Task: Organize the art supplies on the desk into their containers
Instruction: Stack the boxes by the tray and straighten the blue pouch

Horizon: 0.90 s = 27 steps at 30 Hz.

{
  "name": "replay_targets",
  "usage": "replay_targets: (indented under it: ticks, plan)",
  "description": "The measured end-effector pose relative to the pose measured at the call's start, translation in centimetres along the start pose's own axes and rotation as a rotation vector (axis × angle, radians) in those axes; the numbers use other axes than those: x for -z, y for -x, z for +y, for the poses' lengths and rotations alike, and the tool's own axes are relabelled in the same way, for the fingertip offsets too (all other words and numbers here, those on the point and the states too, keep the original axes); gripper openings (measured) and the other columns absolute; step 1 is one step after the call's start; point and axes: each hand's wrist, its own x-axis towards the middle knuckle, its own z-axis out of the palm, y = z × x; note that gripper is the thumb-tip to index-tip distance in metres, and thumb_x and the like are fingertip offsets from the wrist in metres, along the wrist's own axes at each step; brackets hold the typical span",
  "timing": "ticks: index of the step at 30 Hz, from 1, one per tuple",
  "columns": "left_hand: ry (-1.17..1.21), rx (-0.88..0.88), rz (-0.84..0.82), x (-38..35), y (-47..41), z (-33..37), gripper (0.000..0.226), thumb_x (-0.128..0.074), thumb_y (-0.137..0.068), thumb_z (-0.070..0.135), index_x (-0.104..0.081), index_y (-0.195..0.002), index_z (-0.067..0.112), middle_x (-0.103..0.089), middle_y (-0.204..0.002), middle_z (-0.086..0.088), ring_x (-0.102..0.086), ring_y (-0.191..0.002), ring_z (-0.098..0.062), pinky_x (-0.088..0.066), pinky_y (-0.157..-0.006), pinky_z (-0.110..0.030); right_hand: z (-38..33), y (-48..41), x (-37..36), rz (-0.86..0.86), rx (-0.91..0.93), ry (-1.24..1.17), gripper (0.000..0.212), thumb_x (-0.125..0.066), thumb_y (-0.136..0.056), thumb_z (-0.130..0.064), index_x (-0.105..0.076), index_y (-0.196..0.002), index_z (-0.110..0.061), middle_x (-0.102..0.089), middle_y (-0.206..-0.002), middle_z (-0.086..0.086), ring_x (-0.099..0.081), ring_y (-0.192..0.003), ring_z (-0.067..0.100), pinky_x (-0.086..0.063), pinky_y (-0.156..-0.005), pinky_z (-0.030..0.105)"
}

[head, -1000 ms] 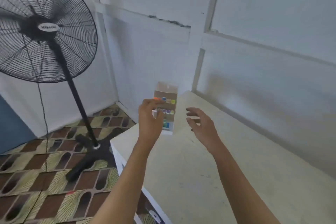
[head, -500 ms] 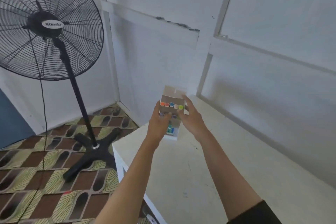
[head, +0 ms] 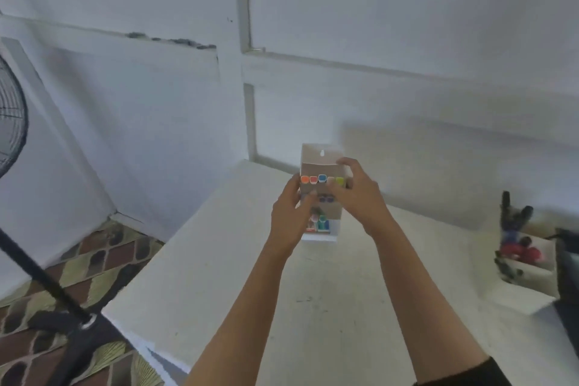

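Note:
A cardboard marker box (head: pixel 318 163) with its top flap up is held upright above the white desk (head: pixel 244 266). Coloured marker caps (head: pixel 313 179) in orange, red, blue and green show in a row at its open top. My left hand (head: pixel 289 216) grips the box's left side and front. My right hand (head: pixel 357 194) is wrapped around its right side, fingers over the top edge and the caps. The lower front of the box shows printed colours.
A white open container (head: pixel 532 263) at the desk's right holds dark tools and red items. A dark object (head: pixel 568 279) sits at the right edge. A black standing fan (head: pixel 12 122) is on the patterned floor to the left. White walls lie behind.
My right hand has come from open and apart onto the marker box, which both hands now hold. The view has swung right, so the fan sits at the left edge.

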Motion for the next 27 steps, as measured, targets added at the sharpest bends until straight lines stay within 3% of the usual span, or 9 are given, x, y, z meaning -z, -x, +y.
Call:
replay_targets:
  ticks: [3, 6, 10, 14, 21, 24, 27]
  plan:
    - [0.025, -0.026, -0.158, -4.8, 0.1, 1.0, 0.028, -0.047, -0.098, 0.022, -0.049, -0.121, 0.040, -0.057, -0.103, 0.029, -0.058, -0.083, 0.016, -0.044, -0.059, -0.002, 3.1, 0.8, 4.6, 0.099, -0.079, -0.020, 0.043, -0.060, -0.088, -0.024, -0.043, -0.127, -0.030, -0.064, -0.112, 0.006, -0.064, -0.094, 0.022, -0.053, -0.076, 0.028]
    - [0.025, -0.048, -0.304, -9.5, 0.5, 1.7, 0.028, -0.047, -0.098, 0.018, -0.047, -0.118, 0.038, -0.053, -0.097, 0.033, -0.055, -0.073, 0.025, -0.042, -0.056, -0.001, 6.2, 2.0, 9.0, 0.186, -0.136, -0.031, 0.042, -0.061, -0.087, -0.024, -0.043, -0.124, -0.033, -0.068, -0.103, 0.005, -0.066, -0.088, 0.018, -0.051, -0.071, 0.024]
    - [0.015, -0.059, -0.450, -14.8, 1.2, 2.3, 0.028, -0.046, -0.099, 0.017, -0.045, -0.113, 0.041, -0.051, -0.099, 0.032, -0.052, -0.077, 0.025, -0.041, -0.063, 0.002, 9.0, 3.9, 14.1, 0.261, -0.185, -0.009, 0.040, -0.061, -0.089, -0.024, -0.041, -0.122, -0.035, -0.066, -0.091, -0.007, -0.064, -0.078, 0.003, -0.043, -0.055, 0.010]
    - [0.017, -0.055, -0.530, -18.2, 2.2, 2.6, 0.030, -0.046, -0.099, 0.016, -0.046, -0.119, 0.039, -0.052, -0.109, 0.025, -0.052, -0.087, 0.015, -0.042, -0.064, 0.002, 11.1, 5.1, 17.3, 0.314, -0.237, 0.020, 0.041, -0.062, -0.088, -0.031, -0.041, -0.121, -0.040, -0.060, -0.092, -0.015, -0.061, -0.083, 0.004, -0.043, -0.060, 0.013]
    - [0.008, -0.049, -0.538, -21.4, 3.1, 1.9, 0.041, -0.049, -0.098, 0.018, -0.045, -0.137, 0.028, -0.055, -0.121, 0.017, -0.057, -0.099, 0.000, -0.046, -0.068, -0.003, 14.1, 5.9, 19.3, 0.340, -0.257, -0.048, 0.044, -0.064, -0.086, -0.022, -0.042, -0.120, -0.039, -0.067, -0.096, -0.010, -0.066, -0.089, 0.013, -0.056, -0.081, 0.034]
    - [-0.027, -0.055, -0.522, -22.0, 3.1, 1.4, 0.045, -0.050, -0.096, 0.020, -0.044, -0.140, 0.026, -0.060, -0.126, 0.009, -0.060, -0.110, -0.009, -0.051, -0.079, -0.012, 14.3, 5.8, 19.5, 0.342, -0.253, -0.030, 0.045, -0.064, -0.087, -0.021, -0.041, -0.123, -0.037, -0.063, -0.091, -0.017, -0.064, -0.084, 0.009, -0.054, -0.081, 0.030]
    - [-0.052, -0.040, -0.487, -22.1, 3.4, 1.3, 0.046, -0.051, -0.096, 0.019, -0.043, -0.141, 0.023, -0.061, -0.126, 0.004, -0.060, -0.110, -0.013, -0.048, -0.074, -0.008, 14.0, 6.0, 19.5, 0.321, -0.235, -0.046, 0.046, -0.062, -0.089, -0.020, -0.041, -0.126, -0.036, -0.062, -0.093, -0.014, -0.061, -0.081, 0.006, -0.053, -0.071, 0.019]
